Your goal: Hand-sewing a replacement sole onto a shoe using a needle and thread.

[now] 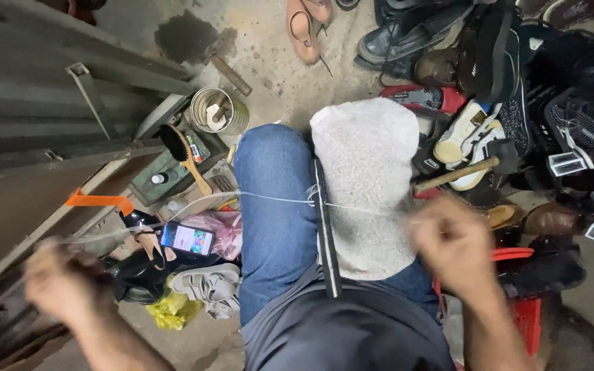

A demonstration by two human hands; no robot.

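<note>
Workshop floor [269, 62] — bare stained concrete, cluttered on both sides, seen from above a seated person's lap.

Nearest: both hands, blurred. Left hand [60, 282] out wide at lower left, closed into a fist. Right hand [452, 244] at right of the lap, also fisted. A white thread [276, 200] runs taut between them across the knees; the grip on its ends is too blurred to confirm, but the line leads to each fist.

On the lap: blue jeans [273, 206], a dark apron [352, 330] over the waist. A pale grey fuzzy slipper [366, 178] lies on the right thigh, toe pointing away. A thin black strip [326, 233] runs along its inner edge, between the slipper and the left knee — the thread crosses at that strip.

Left of the leg: a phone [187, 238] with its screen lit, lying on pink plastic; grey sandal [211, 285] and yellow bag [172, 309] just below it; an orange-handled tool [101, 201] beside a grey metal frame [49, 103]. Further up, a wooden-handled brush [181, 154] rests on a green box [173, 175], then a tin can [218, 110] holding tools, then a hammer [225, 69] on the floor.

Right of the leg: a red crate [527, 316], a wooden handle [456, 174] lying over white sneakers [472, 141], a heap of dark shoes [558, 117] beyond.

Farthest: pink sandals [307, 24] at the top edge.
</note>
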